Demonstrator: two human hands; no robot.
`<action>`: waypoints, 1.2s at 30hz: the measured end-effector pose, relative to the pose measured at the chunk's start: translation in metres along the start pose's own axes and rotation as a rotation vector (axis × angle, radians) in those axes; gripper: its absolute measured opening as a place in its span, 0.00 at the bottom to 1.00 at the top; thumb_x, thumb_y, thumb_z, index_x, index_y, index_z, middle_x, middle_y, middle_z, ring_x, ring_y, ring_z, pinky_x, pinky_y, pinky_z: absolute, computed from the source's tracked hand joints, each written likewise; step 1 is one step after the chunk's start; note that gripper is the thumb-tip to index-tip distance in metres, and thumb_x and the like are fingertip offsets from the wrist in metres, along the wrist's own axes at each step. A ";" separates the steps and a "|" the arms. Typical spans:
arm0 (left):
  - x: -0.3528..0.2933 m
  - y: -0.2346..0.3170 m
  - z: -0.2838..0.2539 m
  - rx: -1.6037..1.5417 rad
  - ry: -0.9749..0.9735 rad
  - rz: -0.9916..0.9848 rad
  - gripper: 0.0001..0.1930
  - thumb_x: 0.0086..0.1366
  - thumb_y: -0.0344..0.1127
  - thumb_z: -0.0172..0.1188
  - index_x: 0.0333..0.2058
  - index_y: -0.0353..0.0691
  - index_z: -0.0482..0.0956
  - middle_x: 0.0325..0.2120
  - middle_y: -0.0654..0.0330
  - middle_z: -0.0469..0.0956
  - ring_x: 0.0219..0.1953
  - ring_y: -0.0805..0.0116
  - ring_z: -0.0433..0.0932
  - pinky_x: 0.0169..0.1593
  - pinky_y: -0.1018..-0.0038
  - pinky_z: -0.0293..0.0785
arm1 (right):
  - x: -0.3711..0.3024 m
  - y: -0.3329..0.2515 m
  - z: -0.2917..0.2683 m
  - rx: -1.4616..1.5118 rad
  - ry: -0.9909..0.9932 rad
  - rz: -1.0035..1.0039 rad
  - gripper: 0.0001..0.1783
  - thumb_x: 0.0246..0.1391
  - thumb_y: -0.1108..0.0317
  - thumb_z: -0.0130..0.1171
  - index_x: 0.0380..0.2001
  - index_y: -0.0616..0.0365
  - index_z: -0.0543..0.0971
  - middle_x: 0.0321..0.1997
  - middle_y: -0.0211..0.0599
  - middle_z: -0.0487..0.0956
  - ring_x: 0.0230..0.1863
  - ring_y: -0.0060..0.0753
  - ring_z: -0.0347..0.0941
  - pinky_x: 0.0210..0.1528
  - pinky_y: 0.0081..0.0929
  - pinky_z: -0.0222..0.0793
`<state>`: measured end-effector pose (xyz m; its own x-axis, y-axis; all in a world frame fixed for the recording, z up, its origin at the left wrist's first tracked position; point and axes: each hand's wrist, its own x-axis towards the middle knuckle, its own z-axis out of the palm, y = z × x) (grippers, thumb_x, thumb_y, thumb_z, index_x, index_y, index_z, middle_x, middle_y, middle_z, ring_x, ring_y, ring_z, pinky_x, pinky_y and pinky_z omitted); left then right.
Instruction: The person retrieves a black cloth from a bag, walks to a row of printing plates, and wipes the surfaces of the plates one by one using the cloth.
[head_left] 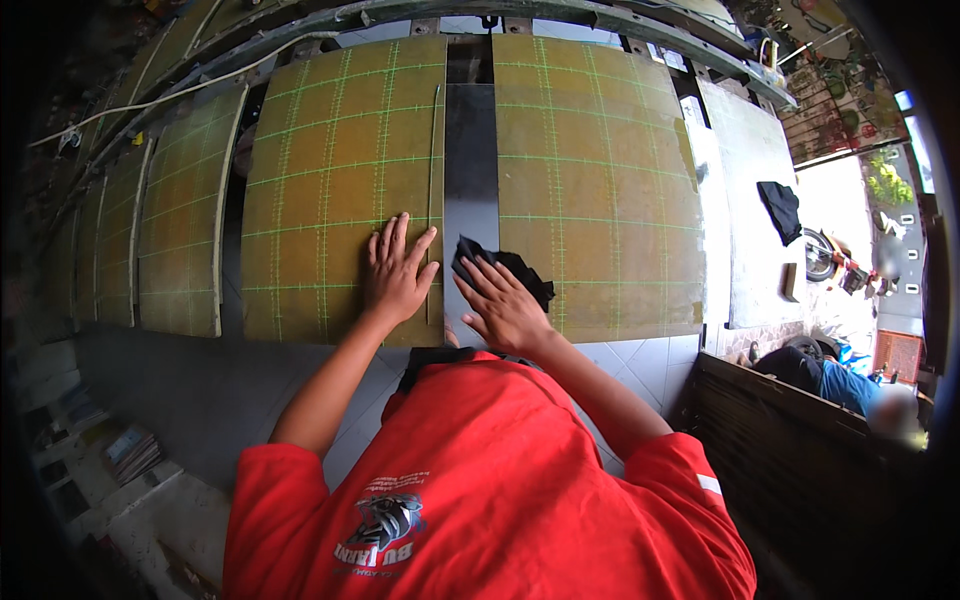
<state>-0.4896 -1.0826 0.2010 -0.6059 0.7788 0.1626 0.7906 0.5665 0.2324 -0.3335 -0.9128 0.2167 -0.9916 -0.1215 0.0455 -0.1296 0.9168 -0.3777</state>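
My left hand [400,275] lies flat with its fingers spread on a yellowish-brown board [290,200] marked with green grid lines, close to its right edge. A thin rod [435,160] runs along that edge, just right of my fingers. Over the gap between this board and a similar gridded board [630,200] on the right, my right hand [505,312] has hold of a crumpled black cloth [530,283]. Its fingers stretch over the cloth, and its thumb stands apart. The cloth reaches onto the right board's near left corner; my palm hides part of it.
More gridded boards [185,215] line up at the left. On a pale board [745,180] at the right lies another black cloth [779,212]. A metal rail [560,15] crosses the far side. Beyond a dark low wall [790,430], a person in blue [848,388] is near a motorcycle [845,270].
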 end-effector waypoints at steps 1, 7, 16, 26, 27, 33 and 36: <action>0.000 0.000 0.000 -0.007 -0.003 -0.002 0.27 0.64 0.49 0.53 0.62 0.53 0.66 0.65 0.46 0.55 0.66 0.47 0.54 0.66 0.48 0.46 | -0.015 0.005 -0.004 0.005 -0.054 -0.039 0.35 0.62 0.45 0.43 0.64 0.58 0.63 0.71 0.45 0.57 0.72 0.45 0.49 0.72 0.43 0.39; -0.004 -0.003 -0.001 -0.049 -0.014 0.005 0.27 0.65 0.47 0.51 0.63 0.51 0.64 0.65 0.44 0.53 0.67 0.45 0.52 0.67 0.47 0.43 | -0.114 0.117 -0.045 -0.215 0.146 0.522 0.30 0.65 0.50 0.38 0.66 0.52 0.62 0.72 0.46 0.54 0.74 0.52 0.43 0.72 0.51 0.37; -0.003 -0.008 0.006 -0.057 0.082 0.038 0.27 0.63 0.49 0.53 0.60 0.50 0.67 0.63 0.43 0.57 0.66 0.45 0.55 0.65 0.46 0.46 | -0.003 -0.010 0.033 0.032 0.400 0.558 0.33 0.65 0.51 0.41 0.67 0.56 0.57 0.74 0.48 0.50 0.74 0.51 0.42 0.71 0.49 0.40; -0.003 -0.010 0.008 0.013 0.038 0.049 0.28 0.64 0.49 0.52 0.62 0.51 0.65 0.64 0.44 0.56 0.66 0.47 0.54 0.66 0.47 0.47 | -0.076 -0.004 0.007 -0.018 0.234 0.525 0.29 0.60 0.49 0.48 0.57 0.57 0.72 0.70 0.51 0.57 0.71 0.53 0.50 0.69 0.50 0.44; -0.004 -0.010 0.008 0.015 0.041 0.050 0.28 0.65 0.49 0.52 0.62 0.51 0.65 0.64 0.44 0.56 0.66 0.46 0.54 0.66 0.47 0.47 | -0.097 0.015 -0.006 -0.058 0.213 0.624 0.29 0.61 0.50 0.46 0.59 0.58 0.69 0.70 0.52 0.57 0.72 0.53 0.48 0.70 0.50 0.43; -0.002 -0.006 0.009 0.008 0.067 0.066 0.28 0.64 0.49 0.53 0.62 0.50 0.66 0.63 0.42 0.57 0.66 0.45 0.54 0.66 0.47 0.47 | -0.050 -0.029 0.032 -0.023 0.317 0.549 0.32 0.63 0.50 0.44 0.61 0.62 0.65 0.69 0.52 0.59 0.70 0.53 0.52 0.70 0.48 0.46; -0.004 -0.008 0.013 -0.002 0.076 0.078 0.27 0.64 0.49 0.53 0.61 0.50 0.66 0.63 0.43 0.57 0.66 0.45 0.55 0.66 0.47 0.47 | -0.012 -0.081 0.043 0.091 0.286 0.312 0.31 0.62 0.50 0.47 0.60 0.61 0.66 0.67 0.53 0.61 0.69 0.52 0.54 0.70 0.45 0.47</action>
<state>-0.4920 -1.0866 0.1866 -0.5477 0.7978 0.2522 0.8353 0.5044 0.2186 -0.3104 -1.0020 0.2071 -0.9462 0.2781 0.1656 0.1646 0.8539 -0.4937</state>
